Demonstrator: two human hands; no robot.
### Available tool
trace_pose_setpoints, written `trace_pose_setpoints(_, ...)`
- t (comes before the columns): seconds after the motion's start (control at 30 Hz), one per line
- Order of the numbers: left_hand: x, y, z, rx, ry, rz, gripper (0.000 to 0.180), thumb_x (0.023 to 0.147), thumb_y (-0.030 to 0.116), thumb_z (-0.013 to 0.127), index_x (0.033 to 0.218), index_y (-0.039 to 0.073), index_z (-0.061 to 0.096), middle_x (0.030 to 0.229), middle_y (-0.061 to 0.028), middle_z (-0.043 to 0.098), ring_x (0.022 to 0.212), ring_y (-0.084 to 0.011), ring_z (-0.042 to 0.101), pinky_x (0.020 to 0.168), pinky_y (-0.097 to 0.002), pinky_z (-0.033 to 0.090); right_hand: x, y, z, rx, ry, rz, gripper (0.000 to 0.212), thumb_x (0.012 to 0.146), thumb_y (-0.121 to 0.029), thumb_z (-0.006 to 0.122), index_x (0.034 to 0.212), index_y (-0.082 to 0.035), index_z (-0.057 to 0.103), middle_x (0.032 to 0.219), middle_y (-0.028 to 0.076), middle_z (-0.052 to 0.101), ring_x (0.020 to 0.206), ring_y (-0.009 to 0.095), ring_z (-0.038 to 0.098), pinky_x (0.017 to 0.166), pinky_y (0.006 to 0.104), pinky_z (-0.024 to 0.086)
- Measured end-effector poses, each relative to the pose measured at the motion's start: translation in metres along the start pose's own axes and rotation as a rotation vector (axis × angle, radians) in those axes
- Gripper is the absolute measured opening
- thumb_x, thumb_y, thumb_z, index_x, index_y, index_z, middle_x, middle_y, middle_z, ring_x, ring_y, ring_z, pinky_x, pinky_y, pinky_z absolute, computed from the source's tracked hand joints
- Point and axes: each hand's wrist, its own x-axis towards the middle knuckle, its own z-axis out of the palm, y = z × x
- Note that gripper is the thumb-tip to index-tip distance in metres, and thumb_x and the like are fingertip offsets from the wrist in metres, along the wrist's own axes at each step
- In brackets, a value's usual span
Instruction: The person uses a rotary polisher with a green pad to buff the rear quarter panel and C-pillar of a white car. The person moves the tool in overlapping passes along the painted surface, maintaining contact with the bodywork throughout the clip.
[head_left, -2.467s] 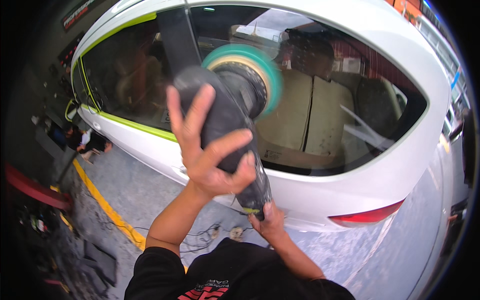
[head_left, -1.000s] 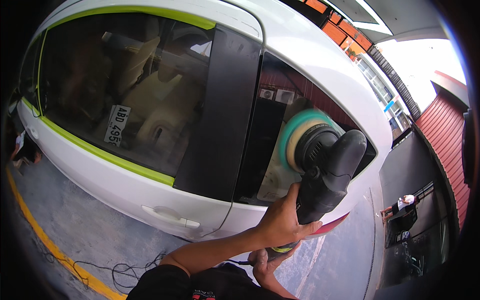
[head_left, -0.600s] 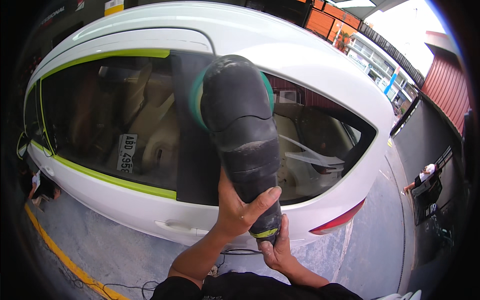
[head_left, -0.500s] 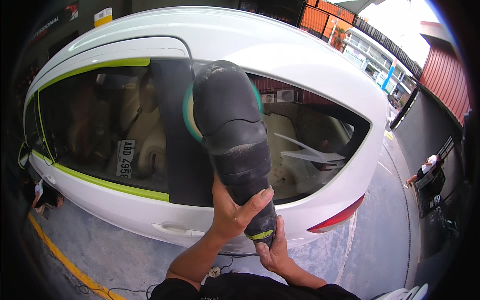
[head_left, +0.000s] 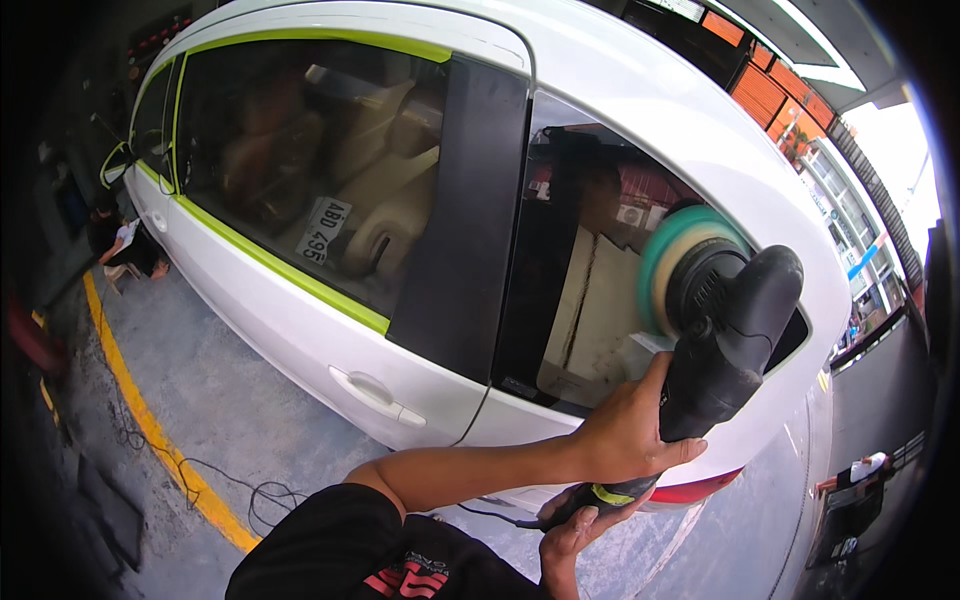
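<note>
Head view | left hand (head_left: 620,430) clasps polisher (head_left: 728,345), right hand (head_left: 578,532) cups its tail (head_left: 608,494) | tilting might snag foam pad (head_left: 660,265) on rear quarter window (head_left: 575,260) edge

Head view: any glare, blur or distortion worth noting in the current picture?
Head view: the fisheye bows the long lines of the white car; head view: reflections overlay the rear side window; head view: the sky at upper right is washed out to white; head view: the teal pad of the polisher looks slightly smeared; head view: the corners fall to black.
</note>
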Motion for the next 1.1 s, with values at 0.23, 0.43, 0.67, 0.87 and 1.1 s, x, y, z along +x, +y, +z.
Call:
trace_pose_setpoints(0.23, -0.018, 0.02, -0.079, -0.183, 0.149, 0.133, 0.078, 0.082, 0.018, 0.084, 0.143, 0.0, 0.037, 0.123, -0.0141, 0.06, 0.112, -0.0192, 0.061, 0.097, -0.0348, 0.049, 0.0, -0.01, 0.054, 0.072, -0.197, -0.095, 0.1, 0.104, -0.053, 0.051, 0.161, -0.014, -0.022, 0.093, 0.012, 0.054, 0.06, 0.015, 0.051, 0.057, 0.03, 0.044)
trace_pose_setpoints(0.43, -0.044, 0.047, -0.156, -0.351, 0.355, 0.111, 0.054, 0.082, 0.018, 0.079, 0.126, -0.003, 0.055, 0.105, -0.0129, 0.068, 0.09, -0.0209, 0.071, 0.082, -0.0336, 0.057, 0.016, -0.048, 0.095, -0.303, -0.461, -0.297, 0.091, 0.102, -0.032, 0.057, 0.163, -0.002, -0.004, 0.123, 0.026, 0.058, 0.089, 0.031, 0.066, 0.081, 0.0419, 0.053)
trace_pose_setpoints(0.67, -0.038, 0.051, -0.139, -0.304, 0.207, 0.093, 0.072, 0.083, 0.015, 0.083, 0.139, 0.001, 0.041, 0.117, -0.011, 0.062, 0.101, -0.0164, 0.063, 0.093, -0.0328, 0.052, -0.012, -0.045, 0.092, -0.17, -0.324, -0.065, 0.092, 0.104, -0.038, 0.055, 0.163, -0.003, -0.006, 0.133, 0.024, 0.056, 0.103, 0.031, 0.064, 0.091, 0.0415, 0.051)
trace_pose_setpoints(0.87, -0.012, 0.03, -0.079, -0.112, -0.004, 0.087, 0.079, 0.082, 0.026, 0.083, 0.14, -0.002, 0.038, 0.117, -0.0215, 0.066, 0.106, -0.0339, 0.068, 0.098, -0.042, 0.05, -0.022, -0.055, 0.095, 0.067, 0.005, -0.034, 0.095, 0.105, -0.057, 0.045, 0.162, -0.02, -0.021, 0.099, 0.018, 0.055, 0.051, 0.017, 0.052, 0.05, 0.0304, 0.045)
trace_pose_setpoints(1.1, -0.025, 0.035, -0.114, -0.353, 0.04, 0.142, 0.073, 0.079, 0.015, 0.082, 0.138, -0.001, 0.041, 0.118, -0.0126, 0.061, 0.105, -0.0184, 0.061, 0.096, -0.035, 0.049, -0.03, -0.042, 0.087, -0.018, -0.131, -0.094, 0.093, 0.105, -0.04, 0.053, 0.162, -0.009, -0.013, 0.093, 0.018, 0.06, 0.062, 0.022, 0.059, 0.06, 0.0346, 0.049)
